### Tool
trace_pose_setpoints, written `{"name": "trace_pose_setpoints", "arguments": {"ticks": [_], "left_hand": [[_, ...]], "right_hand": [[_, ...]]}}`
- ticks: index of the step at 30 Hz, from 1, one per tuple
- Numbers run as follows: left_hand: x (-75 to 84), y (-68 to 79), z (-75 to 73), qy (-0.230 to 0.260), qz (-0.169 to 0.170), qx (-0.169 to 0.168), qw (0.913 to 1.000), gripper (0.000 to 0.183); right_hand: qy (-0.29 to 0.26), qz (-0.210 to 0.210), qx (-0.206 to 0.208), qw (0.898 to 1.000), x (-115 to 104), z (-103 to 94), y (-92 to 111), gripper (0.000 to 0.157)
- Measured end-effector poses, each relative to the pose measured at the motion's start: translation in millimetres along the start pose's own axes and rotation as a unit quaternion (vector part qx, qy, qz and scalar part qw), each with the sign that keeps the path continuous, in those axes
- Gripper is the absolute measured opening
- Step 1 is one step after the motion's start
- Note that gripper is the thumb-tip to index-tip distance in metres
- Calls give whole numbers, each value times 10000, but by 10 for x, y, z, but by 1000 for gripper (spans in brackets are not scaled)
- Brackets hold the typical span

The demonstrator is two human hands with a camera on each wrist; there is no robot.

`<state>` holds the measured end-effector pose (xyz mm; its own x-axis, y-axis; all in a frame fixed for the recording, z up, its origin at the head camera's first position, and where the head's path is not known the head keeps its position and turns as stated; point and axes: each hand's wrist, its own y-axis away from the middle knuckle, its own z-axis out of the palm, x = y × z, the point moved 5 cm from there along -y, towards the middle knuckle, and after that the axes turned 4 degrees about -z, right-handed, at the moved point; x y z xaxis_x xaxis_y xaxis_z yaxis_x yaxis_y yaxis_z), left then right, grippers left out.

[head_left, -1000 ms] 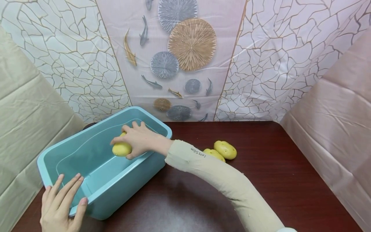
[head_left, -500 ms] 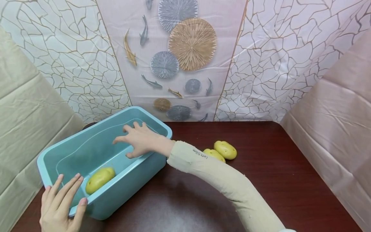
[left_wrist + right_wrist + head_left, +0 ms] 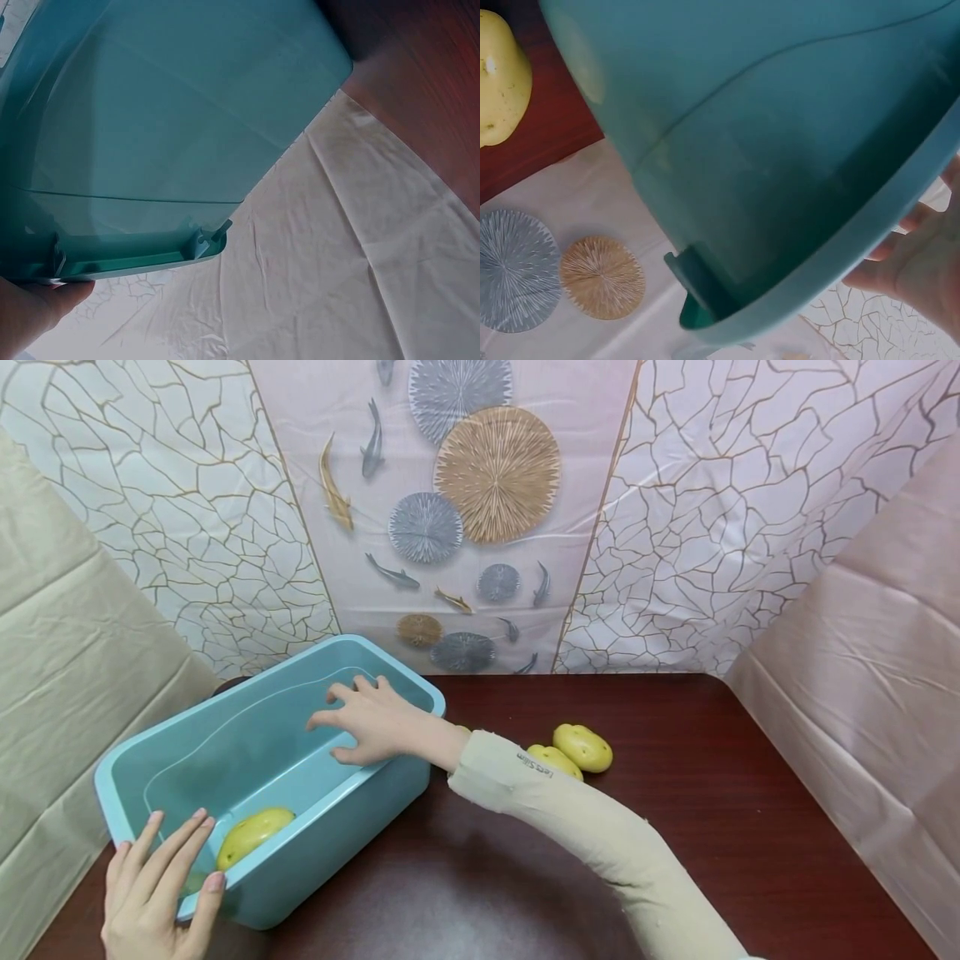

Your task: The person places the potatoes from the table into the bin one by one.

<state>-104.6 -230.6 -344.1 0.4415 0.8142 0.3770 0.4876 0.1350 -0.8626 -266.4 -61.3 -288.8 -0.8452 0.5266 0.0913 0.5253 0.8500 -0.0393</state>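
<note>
A light blue plastic tub (image 3: pixel 337 814) stands at the left of the table. Inside it, at the near end, lies a yellow potato (image 3: pixel 253 837), partly hidden by the near wall. My left hand (image 3: pixel 153 897) rests on the tub's near-left rim with its fingers straight. Over the tub's right part is my right hand (image 3: pixel 375 722), fingers spread and apart, nothing in its grasp. Two more potatoes sit on the table to the right, a whole one (image 3: pixel 583 747) and one partly covered by the right sleeve (image 3: pixel 555 762). A sliver of another yellow potato (image 3: pixel 463 728) shows behind that forearm.
The dark red-brown table (image 3: pixel 735 827) runs to the right of the tub. A patterned cloth (image 3: pixel 675 527) hangs at the back, and plain beige cloth (image 3: pixel 870 693) flanks both sides. The tub's rim (image 3: pixel 870 247) passes below the right hand.
My right hand has let go of the potato, which has dropped into the tub and shifted slightly toward its near end. The right hand has drawn back a little rightward; the left stays put.
</note>
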Motion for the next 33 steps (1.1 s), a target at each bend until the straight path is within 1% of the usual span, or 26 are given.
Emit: {"name": "trace_pose_setpoints", "arguments": {"ticks": [7, 15, 18, 22, 27, 33], "left_hand": [[-10, 7, 1, -50, -29, -51, 10000, 46], [-14, 8, 7, -72, -51, -113, 9999, 46], [-14, 4, 6, -65, -18, -88, 9999, 46], [-13, -1, 6, -48, 27, -46, 10000, 46], [-10, 5, 7, -83, -17, -82, 9999, 46], [-9, 5, 3, -95, -19, -82, 9999, 46]], "right_hand": [[38, -44, 322, 9995, 7, -10, 75, 36], [51, -35, 516, 9986, 13, -70, 165, 36], [36, -36, 634, 9980, 15, -97, 205, 35], [51, -52, 883, 9961, 4, -129, 263, 34], [192, -182, 1242, 9919, -41, -139, 332, 32], [219, -249, 1489, 9883, -82, -141, 394, 32]]}}
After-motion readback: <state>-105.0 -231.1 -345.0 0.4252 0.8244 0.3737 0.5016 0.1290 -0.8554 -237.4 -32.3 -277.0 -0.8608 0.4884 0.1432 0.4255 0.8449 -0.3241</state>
